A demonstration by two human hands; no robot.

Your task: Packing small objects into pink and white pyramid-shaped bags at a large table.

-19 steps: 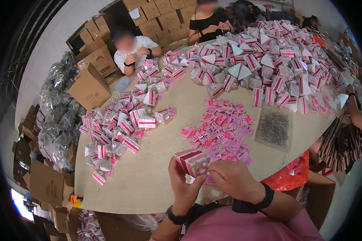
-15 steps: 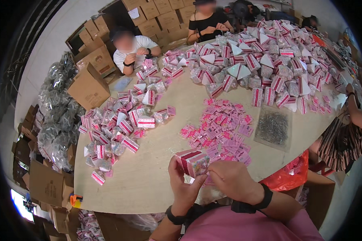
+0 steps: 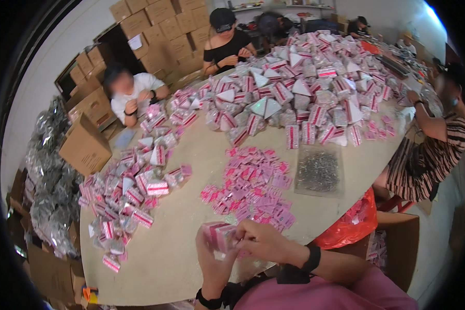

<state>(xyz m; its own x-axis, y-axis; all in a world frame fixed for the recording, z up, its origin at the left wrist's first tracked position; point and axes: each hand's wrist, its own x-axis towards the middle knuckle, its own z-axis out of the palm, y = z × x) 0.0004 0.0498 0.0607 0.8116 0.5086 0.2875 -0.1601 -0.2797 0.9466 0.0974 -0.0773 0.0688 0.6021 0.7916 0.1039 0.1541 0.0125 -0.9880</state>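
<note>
My left hand (image 3: 215, 264) grips a cake-slice-shaped toy (image 3: 220, 234), pink and white with a dark pink stripe, above the near part of the table. At the toy's right edge my right hand (image 3: 266, 242) is closed in a pinch, its fingertips against or very close to the toy. What those fingers hold, if anything, is too small to make out. Just beyond my hands spreads a pile of small pink printed cards (image 3: 256, 181). To its right lies a clear flat bag or tray of small metal pins (image 3: 319, 169).
A large heap of wrapped cake-slice toys (image 3: 315, 93) covers the table's far side; a smaller heap (image 3: 134, 191) lies left. Co-workers sit at the far left, far side and right. A red plastic bag (image 3: 351, 219) and an open carton (image 3: 398, 243) stand by the near right edge.
The whole view has swung, shifting the table's contents leftward. The toy has turned in my left hand, and my right fingertips now meet at its edge.
</note>
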